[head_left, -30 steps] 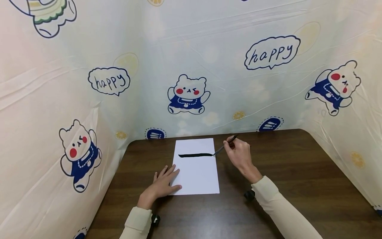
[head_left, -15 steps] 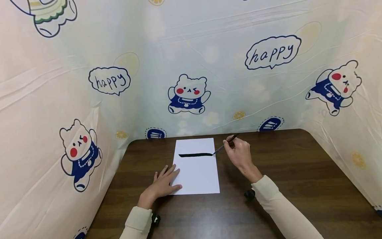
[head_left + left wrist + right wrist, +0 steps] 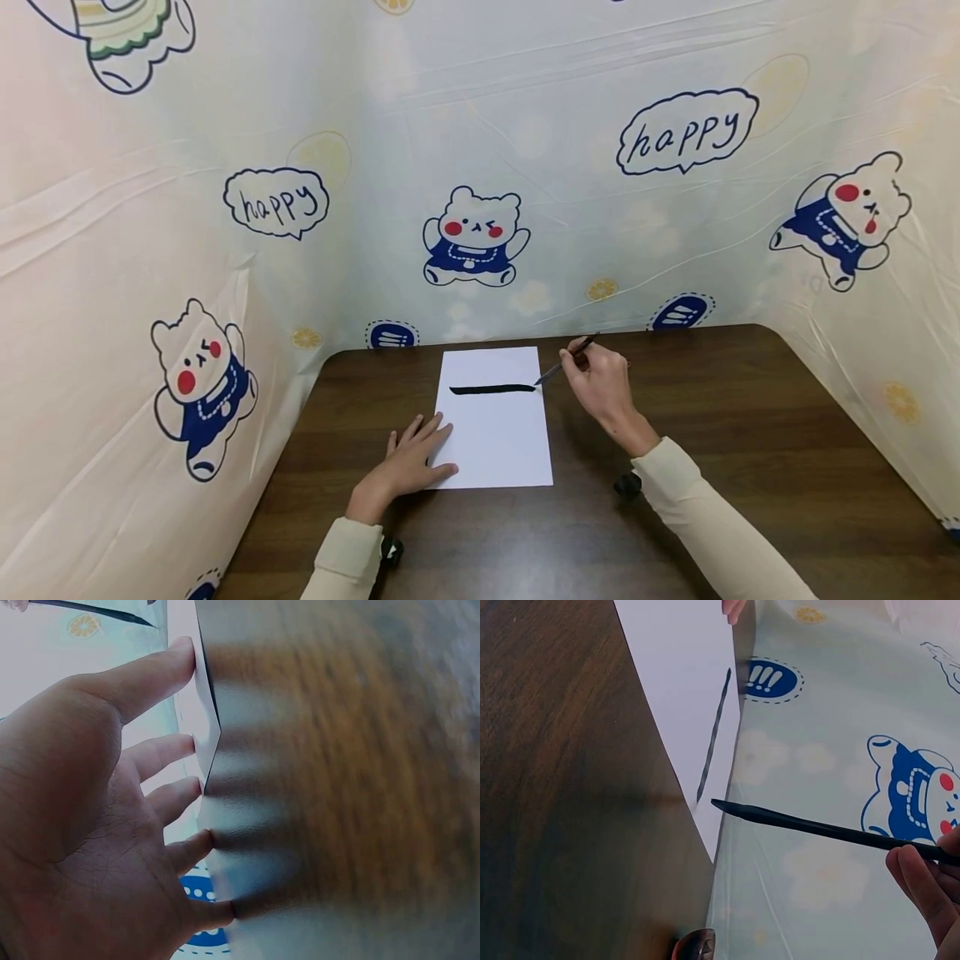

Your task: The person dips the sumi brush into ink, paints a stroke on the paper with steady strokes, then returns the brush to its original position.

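A white sheet of paper lies on the brown table, crossed in its upper half by one thick black stroke. My left hand rests with spread, straight fingers on the sheet's lower left edge; in the left wrist view, thumb and some fingertips touch the paper while others are on the table. My right hand, right of the sheet, pinches a slim black brush. The brush slants down to the left, its pointed tip just above the stroke's right end and apart from it in the right wrist view.
The wooden table has rounded far corners. A patterned cloth with bears and lettering hangs behind it and on both sides. Beyond the right hand, a small dark rounded object shows at the bottom of the right wrist view.
The brush tip has risen slightly off the right end of the stroke. The left hand and the paper stay in place.
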Motion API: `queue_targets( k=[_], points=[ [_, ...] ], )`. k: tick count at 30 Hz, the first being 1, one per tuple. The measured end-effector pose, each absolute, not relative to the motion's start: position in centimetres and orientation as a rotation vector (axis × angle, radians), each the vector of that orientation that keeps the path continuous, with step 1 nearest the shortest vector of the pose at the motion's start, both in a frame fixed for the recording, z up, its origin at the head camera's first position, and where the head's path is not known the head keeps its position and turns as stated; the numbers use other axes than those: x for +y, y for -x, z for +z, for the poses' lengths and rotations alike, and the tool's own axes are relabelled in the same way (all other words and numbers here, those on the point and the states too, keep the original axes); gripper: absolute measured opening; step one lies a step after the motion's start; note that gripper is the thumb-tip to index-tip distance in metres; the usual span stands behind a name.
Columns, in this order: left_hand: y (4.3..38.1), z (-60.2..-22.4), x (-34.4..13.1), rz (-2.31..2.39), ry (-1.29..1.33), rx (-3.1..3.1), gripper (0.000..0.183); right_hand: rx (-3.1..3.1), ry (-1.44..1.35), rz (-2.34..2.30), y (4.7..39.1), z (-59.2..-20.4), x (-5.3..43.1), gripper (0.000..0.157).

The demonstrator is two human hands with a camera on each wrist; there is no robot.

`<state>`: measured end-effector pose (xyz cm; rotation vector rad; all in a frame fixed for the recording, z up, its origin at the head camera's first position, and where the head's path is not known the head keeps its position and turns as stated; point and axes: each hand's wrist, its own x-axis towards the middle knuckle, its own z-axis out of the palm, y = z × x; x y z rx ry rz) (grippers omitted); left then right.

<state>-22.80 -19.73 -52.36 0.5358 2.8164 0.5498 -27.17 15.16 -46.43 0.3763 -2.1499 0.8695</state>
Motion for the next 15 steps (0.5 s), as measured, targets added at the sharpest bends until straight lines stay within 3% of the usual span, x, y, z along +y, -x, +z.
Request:
queue_targets(
  k=[15],
  points=[
    [22.87,-52.52,-19.77,0.545,-0.524,2.808,0.075,-2.136,-0.422,0.855,26.98,-45.41,15.44,0.012]
  ],
)
